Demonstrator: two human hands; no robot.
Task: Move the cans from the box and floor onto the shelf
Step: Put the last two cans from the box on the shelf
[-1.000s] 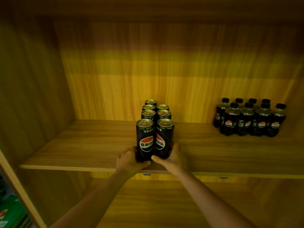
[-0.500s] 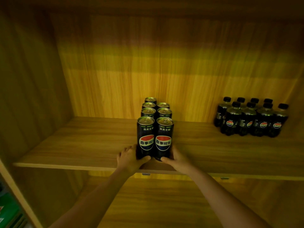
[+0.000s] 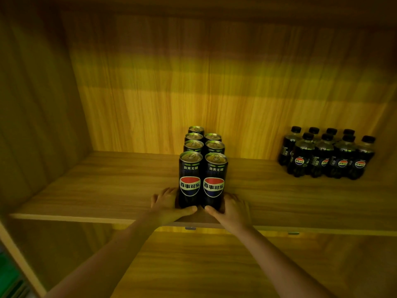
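Observation:
Two tall black cola cans stand side by side at the front of the wooden shelf (image 3: pixel 86 190), labels facing me. My left hand (image 3: pixel 167 205) wraps the base of the left front can (image 3: pixel 190 179). My right hand (image 3: pixel 232 209) wraps the base of the right front can (image 3: pixel 214 181). Both thumbs lie across the cans' bottoms and nearly meet. Behind them, several more cans (image 3: pixel 204 140) stand in two rows running to the back panel.
A pack of several small black cola bottles (image 3: pixel 326 155) stands at the shelf's back right. The cabinet's left wall (image 3: pixel 38 115) is close. A lower shelf board (image 3: pixel 193 265) lies beneath my forearms. Something green (image 3: pixel 8 274) shows at the bottom left.
The two front cans have been turned so their labels face me squarely. My thumbs have closed in across the cans' bases. The hands stay at the shelf's front.

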